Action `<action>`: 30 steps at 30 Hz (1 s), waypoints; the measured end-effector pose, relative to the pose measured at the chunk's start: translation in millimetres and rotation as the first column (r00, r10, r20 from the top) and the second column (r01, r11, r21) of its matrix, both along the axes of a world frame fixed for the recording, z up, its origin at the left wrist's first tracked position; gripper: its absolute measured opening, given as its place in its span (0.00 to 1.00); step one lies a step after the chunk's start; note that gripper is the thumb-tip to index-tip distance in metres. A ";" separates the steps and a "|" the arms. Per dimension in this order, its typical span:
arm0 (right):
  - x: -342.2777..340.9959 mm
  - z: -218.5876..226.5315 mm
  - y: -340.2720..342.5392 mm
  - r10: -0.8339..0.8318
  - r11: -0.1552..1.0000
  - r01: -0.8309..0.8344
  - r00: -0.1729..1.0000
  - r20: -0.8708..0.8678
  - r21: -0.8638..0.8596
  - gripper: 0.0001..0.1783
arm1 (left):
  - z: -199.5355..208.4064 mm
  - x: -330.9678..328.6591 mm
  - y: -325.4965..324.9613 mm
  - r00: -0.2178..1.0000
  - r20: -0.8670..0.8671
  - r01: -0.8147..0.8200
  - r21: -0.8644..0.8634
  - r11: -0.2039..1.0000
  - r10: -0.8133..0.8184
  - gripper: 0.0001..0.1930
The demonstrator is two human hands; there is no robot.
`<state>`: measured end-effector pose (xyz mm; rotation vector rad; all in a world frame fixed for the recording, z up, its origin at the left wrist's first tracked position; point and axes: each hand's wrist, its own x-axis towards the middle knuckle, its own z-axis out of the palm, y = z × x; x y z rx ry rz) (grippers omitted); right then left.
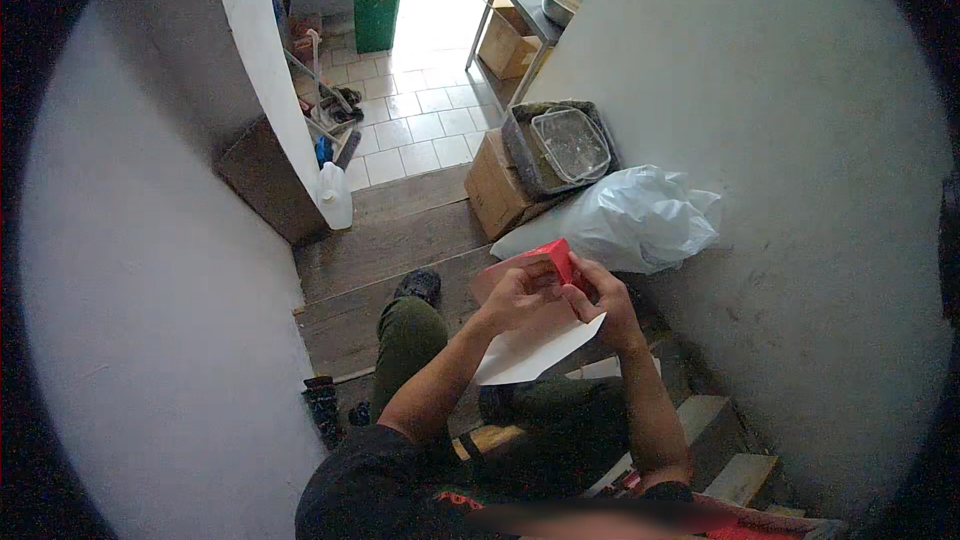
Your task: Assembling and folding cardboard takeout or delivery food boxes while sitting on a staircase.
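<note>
Both my hands are on a red and white piece of card (530,360), held over my lap. Its lower flap is white and hangs flat toward me, while its far end is red and bent into an angular, box-like corner. My left hand (518,298) grips the card from the left, its fingers curled at the folded part. On the other side my right hand (602,292) pinches the red corner, with the thumb toward the middle. Part of the card is hidden behind the fingers.
I sit on wooden stairs (400,210) between two walls. Ahead on the right lie a white plastic bag (640,220) and a cardboard box (497,185) with a dark tub (518,130) on top. A white jug (335,197) stands left; a green bin (375,15) is farther off.
</note>
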<state>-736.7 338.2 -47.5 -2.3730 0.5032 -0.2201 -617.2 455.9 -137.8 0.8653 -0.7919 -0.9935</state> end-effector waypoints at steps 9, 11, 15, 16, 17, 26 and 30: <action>1.1 1.5 0.7 0.011 1.000 -0.011 0.999 0.037 -0.018 0.28 | -3.7 -1.0 -2.4 0.991 -0.137 -0.020 -0.074 0.997 0.010 0.25; 1.2 0.2 0.7 0.043 0.999 -0.042 0.996 0.082 -0.018 0.28 | -3.3 -0.7 -1.1 0.986 -0.167 -0.032 -0.057 0.998 0.022 0.25; 1.3 -1.8 1.6 -0.035 0.996 0.031 0.998 0.049 0.078 0.28 | -3.6 1.2 0.1 0.990 -0.141 -0.004 0.005 1.000 0.005 0.25; 1.3 -1.9 1.8 -0.010 0.998 0.005 0.996 0.084 0.060 0.28 | -4.0 1.7 -0.1 0.990 -0.137 0.005 -0.032 0.999 -0.009 0.25; 1.4 -2.0 2.1 -0.007 0.998 0.002 0.995 0.097 0.058 0.28 | -4.3 2.1 -0.4 0.990 -0.137 0.005 -0.031 0.999 -0.010 0.25; 1.5 -4.3 0.3 -0.012 0.999 0.008 0.995 0.099 0.038 0.27 | -6.0 -2.4 -1.6 0.978 -0.206 -0.015 0.041 0.999 0.023 0.30; 2.0 -4.5 -1.1 -0.027 0.994 0.021 0.998 0.049 0.106 0.28 | -9.3 -1.6 -3.5 0.982 -0.191 -0.008 -0.052 0.999 -0.002 0.30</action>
